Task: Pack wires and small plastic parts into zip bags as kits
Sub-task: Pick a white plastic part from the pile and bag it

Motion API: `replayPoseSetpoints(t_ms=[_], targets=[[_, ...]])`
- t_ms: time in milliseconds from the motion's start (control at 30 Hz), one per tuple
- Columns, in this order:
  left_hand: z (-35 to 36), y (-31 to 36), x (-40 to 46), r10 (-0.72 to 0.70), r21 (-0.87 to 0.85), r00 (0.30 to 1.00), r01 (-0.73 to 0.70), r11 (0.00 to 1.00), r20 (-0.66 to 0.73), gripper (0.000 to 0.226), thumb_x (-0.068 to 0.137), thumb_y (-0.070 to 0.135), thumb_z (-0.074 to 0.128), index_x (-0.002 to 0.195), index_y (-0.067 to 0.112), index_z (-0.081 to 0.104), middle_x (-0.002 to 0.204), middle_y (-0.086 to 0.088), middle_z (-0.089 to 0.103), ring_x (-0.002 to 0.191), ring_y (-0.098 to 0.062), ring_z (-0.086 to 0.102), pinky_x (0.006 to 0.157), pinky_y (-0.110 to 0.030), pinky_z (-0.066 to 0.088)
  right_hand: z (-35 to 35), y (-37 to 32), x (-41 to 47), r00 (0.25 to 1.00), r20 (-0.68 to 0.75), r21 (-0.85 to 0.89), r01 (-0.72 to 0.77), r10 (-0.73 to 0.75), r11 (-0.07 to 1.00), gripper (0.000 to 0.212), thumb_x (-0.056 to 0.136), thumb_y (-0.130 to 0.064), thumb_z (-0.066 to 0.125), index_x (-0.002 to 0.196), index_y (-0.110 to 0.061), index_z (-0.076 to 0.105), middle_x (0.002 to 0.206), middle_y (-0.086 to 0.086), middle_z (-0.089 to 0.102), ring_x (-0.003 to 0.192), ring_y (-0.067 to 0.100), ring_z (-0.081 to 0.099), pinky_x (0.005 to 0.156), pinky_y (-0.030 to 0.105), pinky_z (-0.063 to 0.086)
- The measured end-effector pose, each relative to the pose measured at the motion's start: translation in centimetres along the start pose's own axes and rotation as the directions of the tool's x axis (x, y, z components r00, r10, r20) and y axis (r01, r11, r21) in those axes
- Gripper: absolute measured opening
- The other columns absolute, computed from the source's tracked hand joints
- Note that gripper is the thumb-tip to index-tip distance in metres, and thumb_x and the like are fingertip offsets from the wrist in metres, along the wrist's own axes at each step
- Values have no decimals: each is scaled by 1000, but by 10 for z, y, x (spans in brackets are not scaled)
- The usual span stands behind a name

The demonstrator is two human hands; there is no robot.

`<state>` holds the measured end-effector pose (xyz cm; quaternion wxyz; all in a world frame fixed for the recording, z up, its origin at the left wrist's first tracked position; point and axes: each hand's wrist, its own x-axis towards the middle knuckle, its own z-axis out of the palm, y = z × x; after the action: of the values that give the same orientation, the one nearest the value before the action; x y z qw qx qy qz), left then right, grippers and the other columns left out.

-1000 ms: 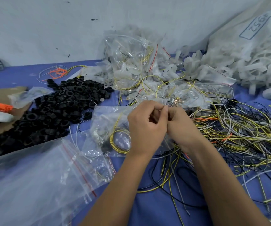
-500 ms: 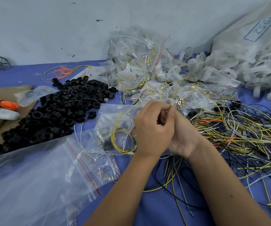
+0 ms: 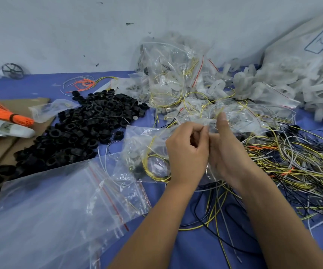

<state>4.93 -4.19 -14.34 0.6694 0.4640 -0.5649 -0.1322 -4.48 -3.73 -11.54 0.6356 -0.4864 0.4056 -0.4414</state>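
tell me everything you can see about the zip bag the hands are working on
The zip bag is small, clear, crinkled plastic, lying on the blue table cover beside the black rings. Inside show a coil of yellow wire and a few small dark and pale parts. Its top edge is pulled up between both hands: the left hand pinches it, and the right hand holds it with the thumb raised. Whether the zip is sealed cannot be told.

rings pile [image 3: 83, 131] left, wire tangle [image 3: 296, 167] right, zip bag [image 3: 147, 152] btwn
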Motion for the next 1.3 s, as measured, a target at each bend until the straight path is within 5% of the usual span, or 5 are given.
replayPoseSetpoints(t_ms=[267,400,567,867,1300], targets=[[1,0,0,37,2,999,-37,999,-9,18,92,15,70,75,15,63,67,8,57,63,-8,52,59,-21,39,8,3,-2,994,66,215,-95,82,972,68,97,-70,32,104,-19,77,107,3,75,109,14,70,85,27,58],[2,-1,1,-35,-38,999,35,999,7,24,95,17,70,73,18,62,63,9,56,60,-8,51,57,-17,36,6,10,5,963,-217,-349,77,-161,934,68,99,-70,29,78,-27,79,79,-3,77,74,4,71,66,25,52],[3,-5,1,-121,-14,992,121,993,32,30,97,26,70,70,20,58,60,9,55,58,-6,49,55,-13,32,1,19,10,999,-6,-102,-33,33,994,58,91,-71,37,104,-32,77,114,0,76,116,18,68,107,51,49],[14,-13,16,-281,226,945,241,944,168,20,92,24,70,74,22,62,65,9,61,62,-5,57,55,-19,36,-25,-24,31,815,-456,-497,99,-356,862,36,97,-32,61,75,-5,70,66,9,73,58,27,74,62,52,63],[102,3,92,4,406,948,-139,903,318,16,95,25,58,82,18,62,79,2,63,81,-20,58,65,-35,45,-139,-86,145,729,-306,-952,-248,-612,181,21,89,-9,57,107,-5,67,106,19,69,102,36,60,85,38,49]])
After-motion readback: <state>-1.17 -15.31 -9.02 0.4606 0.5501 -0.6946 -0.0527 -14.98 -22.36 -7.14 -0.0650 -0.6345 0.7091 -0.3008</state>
